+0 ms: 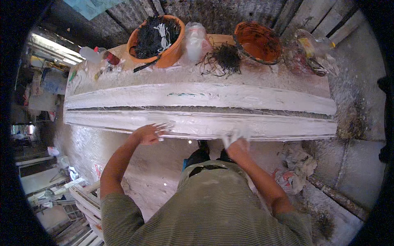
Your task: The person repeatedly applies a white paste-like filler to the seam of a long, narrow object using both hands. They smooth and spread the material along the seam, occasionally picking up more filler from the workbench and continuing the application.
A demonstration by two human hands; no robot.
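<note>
Two long white strips, which look coated in wet plaster, lie side by side across the table with a dark gap between them. My left hand (152,134), its fingers stretched out and white-smeared, is over the front edge of the near strip (197,122). Whether it touches the surface I cannot tell. At the same edge, farther right, my right hand (238,143) is blurred by motion and white at the fingers, so their shape is unclear. Green patches show through the far strip (246,96), and loose fibres stick out along the gap.
Along the back of the table (164,78) stand an orange bucket (174,55) of black fibre, a clear plastic container (195,43), a heap of dark fibre (225,58) and a tipped orange basin (258,43). Bottles (92,54) lie back left; crumpled bags (297,170) lie on the floor, right.
</note>
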